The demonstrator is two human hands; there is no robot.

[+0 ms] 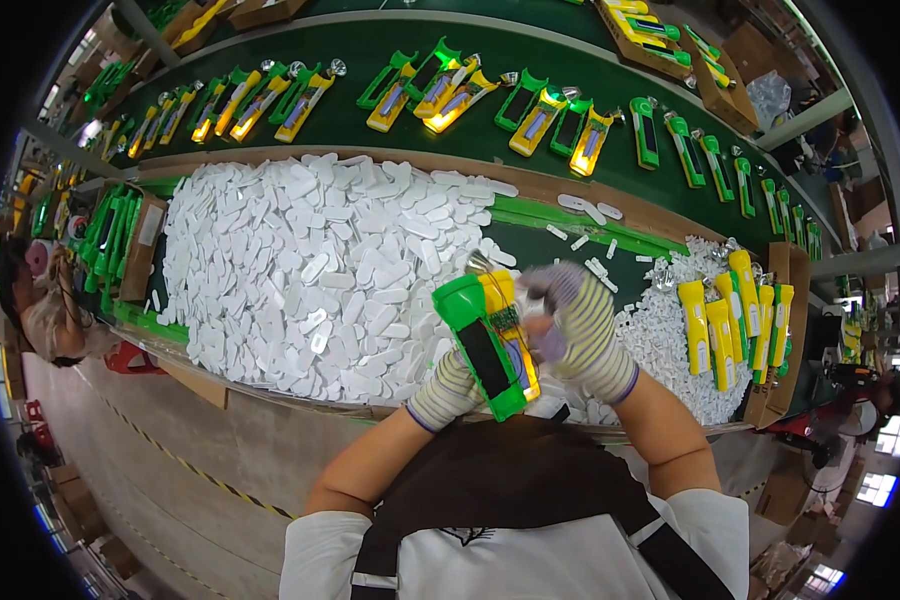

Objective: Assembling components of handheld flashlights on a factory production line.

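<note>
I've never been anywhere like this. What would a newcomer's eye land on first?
Probably the big heap of white plastic pieces, spread left of centre. At its right edge, the gloved left hand holds an open green-and-yellow case, while the gloved right hand is blurred beside it. Beyond, more green and yellow cases line a dark green surface, several glowing yellow.

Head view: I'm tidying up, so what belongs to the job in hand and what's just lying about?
Likely the job's:
open green-and-yellow torch, in the left hand
open torches on the belt
white oval pieces
small white parts

Likely lying about:
clear plastic bag, upper right
cartons, lower left
</note>
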